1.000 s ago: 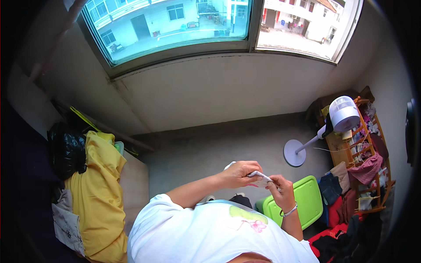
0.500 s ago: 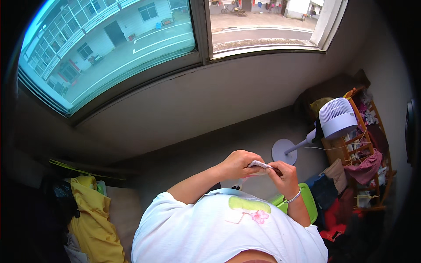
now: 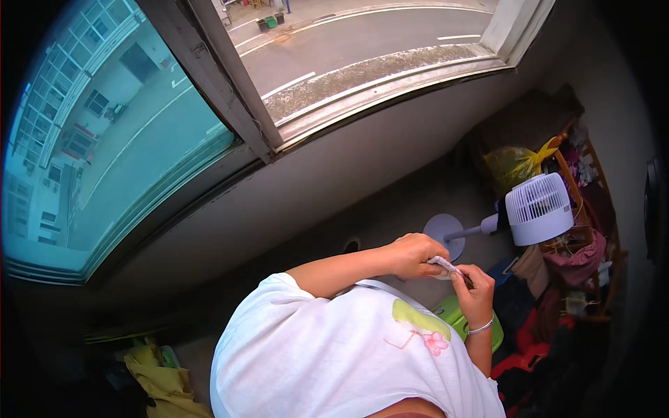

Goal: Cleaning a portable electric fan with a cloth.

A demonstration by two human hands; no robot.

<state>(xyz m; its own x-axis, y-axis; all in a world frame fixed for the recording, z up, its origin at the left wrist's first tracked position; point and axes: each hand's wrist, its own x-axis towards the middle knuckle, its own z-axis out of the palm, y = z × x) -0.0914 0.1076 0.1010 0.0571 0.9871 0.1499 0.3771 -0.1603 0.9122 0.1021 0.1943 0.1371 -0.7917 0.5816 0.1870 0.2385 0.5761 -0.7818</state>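
In front of my chest both hands are pinching a small folded piece of pale, patterned fabric (image 3: 443, 264). My left hand (image 3: 417, 255) grips its left end from above, with the fingers curled round it. At the other end my right hand (image 3: 475, 289) has it between thumb and fingers; a silvery bracelet (image 3: 481, 327) circles that wrist. The two hands are close together. Much of the fabric is hidden by my fingers, so its exact kind does not show.
A white pedestal fan (image 3: 538, 209) stands beyond my right hand. Behind it is a wooden rack (image 3: 589, 174) with clothes and a yellow plastic bag (image 3: 519, 164). A bright green plastic object (image 3: 453, 313) sits below my right forearm. Yellow cloth (image 3: 164, 383) lies at lower left, under a window (image 3: 390, 90).
The view has turned and tilted, so the window appears rotated. Both hands have shifted right and slightly down in the picture, still gripping the fabric.
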